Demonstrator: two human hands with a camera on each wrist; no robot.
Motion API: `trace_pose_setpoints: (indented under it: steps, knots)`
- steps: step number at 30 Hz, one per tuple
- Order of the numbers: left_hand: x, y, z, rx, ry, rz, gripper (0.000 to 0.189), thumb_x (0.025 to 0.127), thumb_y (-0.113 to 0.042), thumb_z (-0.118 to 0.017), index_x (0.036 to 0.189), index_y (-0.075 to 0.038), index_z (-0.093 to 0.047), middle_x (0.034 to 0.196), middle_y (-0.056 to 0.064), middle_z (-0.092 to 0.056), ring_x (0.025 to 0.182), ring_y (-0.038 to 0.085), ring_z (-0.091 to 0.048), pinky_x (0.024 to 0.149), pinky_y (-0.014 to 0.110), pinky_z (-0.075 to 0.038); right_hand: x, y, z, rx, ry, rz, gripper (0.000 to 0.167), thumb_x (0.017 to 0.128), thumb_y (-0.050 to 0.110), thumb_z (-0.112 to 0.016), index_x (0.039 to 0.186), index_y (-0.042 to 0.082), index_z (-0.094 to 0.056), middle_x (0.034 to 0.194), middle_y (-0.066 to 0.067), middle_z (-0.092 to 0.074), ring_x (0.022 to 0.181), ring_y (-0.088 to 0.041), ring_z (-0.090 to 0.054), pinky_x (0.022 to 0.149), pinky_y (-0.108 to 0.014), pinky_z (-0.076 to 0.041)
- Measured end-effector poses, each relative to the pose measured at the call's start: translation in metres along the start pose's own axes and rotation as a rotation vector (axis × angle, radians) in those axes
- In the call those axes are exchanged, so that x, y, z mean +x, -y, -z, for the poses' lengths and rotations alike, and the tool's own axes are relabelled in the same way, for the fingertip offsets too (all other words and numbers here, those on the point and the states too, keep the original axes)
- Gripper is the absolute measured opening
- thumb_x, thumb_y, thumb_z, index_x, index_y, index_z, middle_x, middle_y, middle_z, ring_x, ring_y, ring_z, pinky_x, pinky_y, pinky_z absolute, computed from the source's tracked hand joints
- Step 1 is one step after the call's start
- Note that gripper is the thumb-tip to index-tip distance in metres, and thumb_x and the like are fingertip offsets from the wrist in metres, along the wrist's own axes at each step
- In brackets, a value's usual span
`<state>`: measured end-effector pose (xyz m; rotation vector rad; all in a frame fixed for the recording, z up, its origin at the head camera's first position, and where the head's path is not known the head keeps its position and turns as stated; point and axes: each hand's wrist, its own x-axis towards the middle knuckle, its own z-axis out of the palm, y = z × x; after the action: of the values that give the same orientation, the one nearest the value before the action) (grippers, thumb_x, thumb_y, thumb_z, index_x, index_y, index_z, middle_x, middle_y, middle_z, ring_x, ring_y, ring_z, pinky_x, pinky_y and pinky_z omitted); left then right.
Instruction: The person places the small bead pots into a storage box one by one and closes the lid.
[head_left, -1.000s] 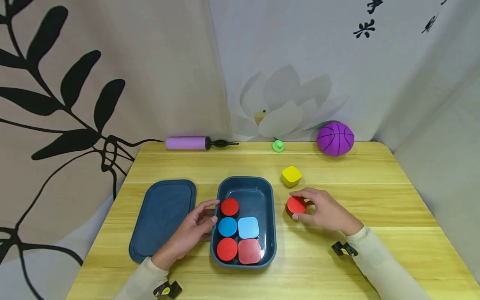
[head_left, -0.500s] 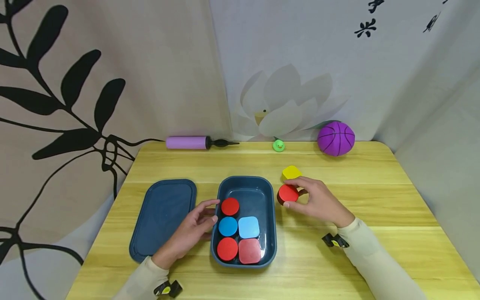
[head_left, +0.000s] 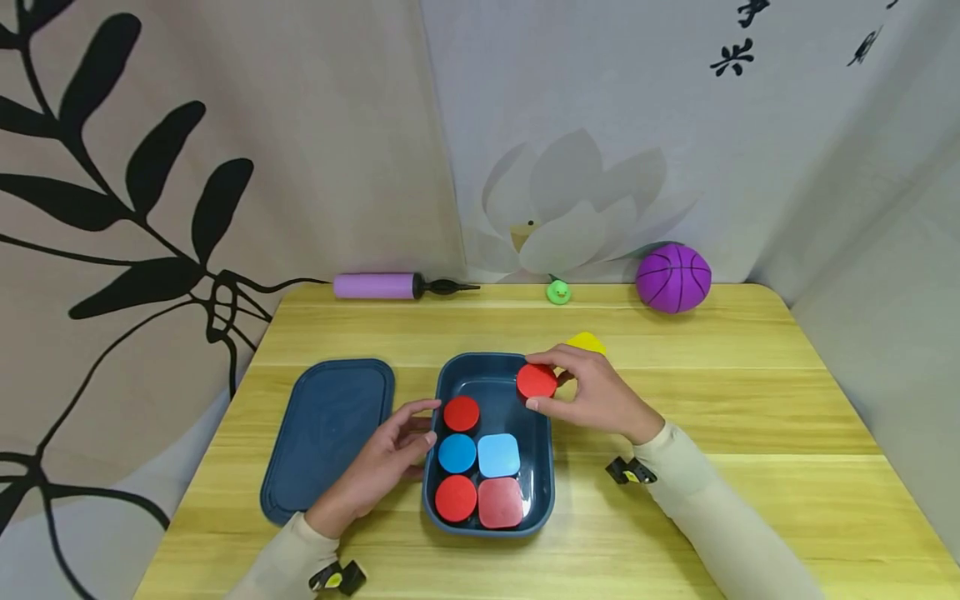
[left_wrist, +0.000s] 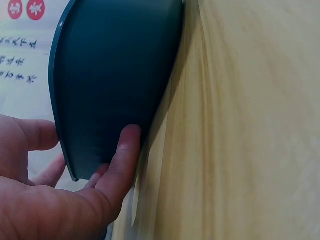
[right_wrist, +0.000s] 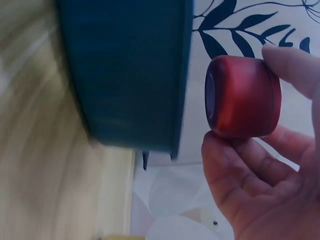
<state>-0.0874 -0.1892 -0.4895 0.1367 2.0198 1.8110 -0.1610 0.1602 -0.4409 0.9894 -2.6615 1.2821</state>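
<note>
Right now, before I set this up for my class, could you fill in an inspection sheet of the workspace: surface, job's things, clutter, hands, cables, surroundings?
Surface: wood-grain table, no spill seen.
Job's things: blue tray containing two round red pieces, a round blue piece, a square light blue piece and a square red piece; blue lid lies left of it.
Clutter: purple pump-like item, small green toy and purple ball along the far edge; yellow block, partly hidden.
Hands: left hand touches the tray's left side; right hand holds a third round red piece above its far right corner.
Cables: nothing seen.
Surroundings: pale backdrop printed with leaves and a flower.
</note>
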Motion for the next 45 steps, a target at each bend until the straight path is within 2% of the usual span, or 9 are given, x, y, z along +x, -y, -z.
trace_pose_setpoints:
  steps: [5, 11, 16, 19, 23, 27, 34, 40, 45]
  knots:
    - [0.001, 0.001, 0.0, -0.008, 0.012, -0.007, 0.054, 0.111, -0.028, -0.059, 0.161, -0.024, -0.041, 0.151, 0.022, -0.05, 0.126, 0.031, -0.061, 0.083, 0.041, -0.064, 0.007, 0.004, -0.015, -0.001, 0.022, 0.013, 0.057, 0.089, 0.039, -0.087, 0.137, 0.012, -0.07, 0.117, 0.006, -0.071, 0.099, -0.009, -0.064, 0.084, -0.035, -0.062]
    - [0.002, 0.001, 0.001, -0.006, 0.012, -0.005, 0.053, 0.11, -0.028, -0.059, 0.161, -0.025, -0.042, 0.15, 0.022, -0.051, 0.125, 0.03, -0.061, 0.082, 0.041, -0.064, 0.015, 0.01, -0.029, -0.028, 0.073, 0.008, 0.059, 0.089, 0.041, -0.085, 0.138, 0.012, -0.069, 0.121, 0.004, -0.07, 0.102, -0.01, -0.063, 0.084, -0.039, -0.06]
    - [0.003, 0.003, 0.001, -0.001, 0.009, 0.001, 0.052, 0.11, -0.029, -0.059, 0.16, -0.026, -0.043, 0.149, 0.021, -0.051, 0.125, 0.03, -0.06, 0.083, 0.042, -0.064, 0.02, 0.015, -0.038, -0.084, 0.131, 0.009, 0.059, 0.088, 0.042, -0.086, 0.136, 0.011, -0.069, 0.128, 0.002, -0.07, 0.107, -0.011, -0.065, 0.089, -0.032, -0.06]
    - [0.003, 0.002, 0.001, -0.001, 0.01, 0.003, 0.052, 0.11, -0.03, -0.059, 0.16, -0.025, -0.042, 0.149, 0.022, -0.05, 0.126, 0.03, -0.06, 0.083, 0.042, -0.064, 0.021, 0.018, -0.041, -0.115, 0.164, -0.007, 0.06, 0.088, 0.043, -0.086, 0.136, 0.011, -0.069, 0.13, 0.0, -0.07, 0.111, -0.013, -0.065, 0.092, -0.035, -0.06]
    - [0.002, 0.001, 0.001, -0.003, 0.015, 0.003, 0.053, 0.11, -0.03, -0.059, 0.16, -0.025, -0.042, 0.15, 0.022, -0.05, 0.126, 0.031, -0.06, 0.084, 0.042, -0.064, 0.022, 0.02, -0.044, -0.162, 0.189, -0.036, 0.062, 0.088, 0.046, -0.084, 0.137, 0.011, -0.069, 0.129, -0.001, -0.071, 0.112, -0.015, -0.064, 0.093, -0.036, -0.059]
    - [0.002, 0.001, 0.001, -0.004, 0.015, 0.001, 0.053, 0.11, -0.029, -0.059, 0.16, -0.025, -0.042, 0.149, 0.022, -0.05, 0.125, 0.03, -0.06, 0.083, 0.042, -0.064, 0.02, 0.018, -0.048, -0.201, 0.208, -0.042, 0.062, 0.088, 0.047, -0.083, 0.137, 0.011, -0.07, 0.125, -0.001, -0.071, 0.106, -0.013, -0.063, 0.089, -0.032, -0.059]
    - [0.001, 0.001, 0.002, -0.01, 0.016, 0.001, 0.053, 0.11, -0.029, -0.06, 0.16, -0.025, -0.042, 0.149, 0.022, -0.05, 0.125, 0.03, -0.06, 0.084, 0.042, -0.064, 0.018, 0.017, -0.056, -0.301, 0.261, -0.011, 0.06, 0.091, 0.051, -0.079, 0.136, 0.011, -0.071, 0.127, -0.003, -0.072, 0.107, -0.015, -0.062, 0.092, -0.033, -0.057]
    - [0.001, 0.002, 0.003, -0.012, 0.015, 0.005, 0.053, 0.11, -0.029, -0.06, 0.16, -0.026, -0.042, 0.15, 0.022, -0.05, 0.125, 0.03, -0.06, 0.084, 0.042, -0.063, 0.017, 0.018, -0.061, -0.421, 0.274, 0.03, 0.055, 0.095, 0.053, -0.073, 0.133, 0.014, -0.072, 0.125, -0.003, -0.072, 0.103, -0.015, -0.06, 0.087, -0.035, -0.052]
    - [0.001, 0.002, 0.003, -0.009, 0.016, 0.005, 0.053, 0.11, -0.029, -0.059, 0.16, -0.026, -0.042, 0.149, 0.022, -0.05, 0.124, 0.03, -0.06, 0.084, 0.042, -0.064, 0.017, 0.019, -0.061, -0.433, 0.262, 0.042, 0.053, 0.096, 0.052, -0.073, 0.132, 0.013, -0.073, 0.126, -0.004, -0.072, 0.105, -0.016, -0.062, 0.09, -0.037, -0.053]
